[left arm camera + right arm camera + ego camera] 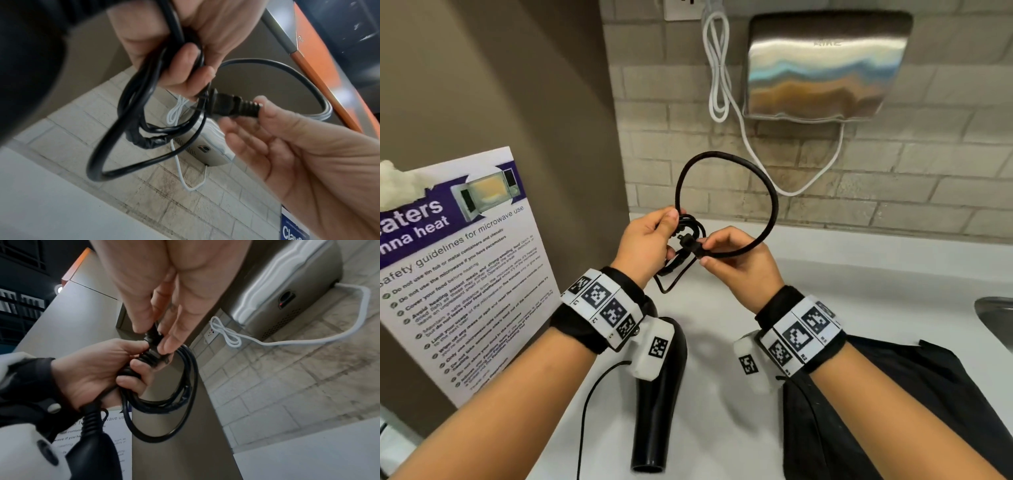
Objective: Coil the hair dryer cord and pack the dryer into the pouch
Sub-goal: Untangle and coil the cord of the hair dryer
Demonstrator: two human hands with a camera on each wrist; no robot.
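Note:
Above the white counter (859, 291), my left hand (671, 236) grips several coils of the black cord (131, 91). My right hand (705, 251) pinches the plug (226, 105) by its ribbed end, right beside the coils, prongs pointing at the left hand's fingers. One big loop of cord (726, 158) arches up between both hands. The black hair dryer (657, 394) lies on the counter beneath my left wrist, nozzle toward me. A black pouch (893, 411) lies flat under my right forearm.
A steel hand dryer (825, 65) with a looped white cable (719, 68) hangs on the brick wall behind. A microwave safety poster (458, 267) leans at the left. A sink's rim (996, 315) shows at the right edge.

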